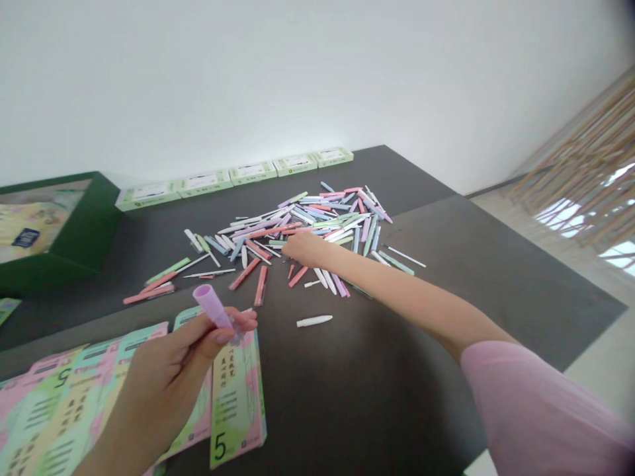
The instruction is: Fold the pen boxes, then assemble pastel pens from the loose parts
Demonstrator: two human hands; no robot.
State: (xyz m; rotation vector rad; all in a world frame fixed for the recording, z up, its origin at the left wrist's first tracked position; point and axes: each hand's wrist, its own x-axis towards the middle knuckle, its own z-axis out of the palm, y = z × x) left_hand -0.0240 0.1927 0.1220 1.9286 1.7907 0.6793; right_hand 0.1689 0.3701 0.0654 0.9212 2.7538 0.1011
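Head view: the left hand [161, 363] holds a lilac pen barrel [212, 306] in a narrow pinch between thumb and fingers, with its wider end angled up and away. Something clear-looking at the barrel's lower end is too small to make out. The right hand [303, 250], on an arm in a pink sleeve [536, 411], rests at the near edge of a pile of pastel pens [317, 221] on a dark table [397, 403]. Its fingertips are hidden, so I cannot tell whether it holds anything. A pinch like the left hand's should keep the barrel steady, and taking single pieces from the pile's edge would disturb the heap least. A white pen cap [314, 320] lies apart from the pile. Printed cards marked 5 [237, 396] sit below the left hand, cut off by the frame. Beyond stand 5 green-and-white boxes [233, 173] and a green-rimmed tray [94, 225], also partly cut off.
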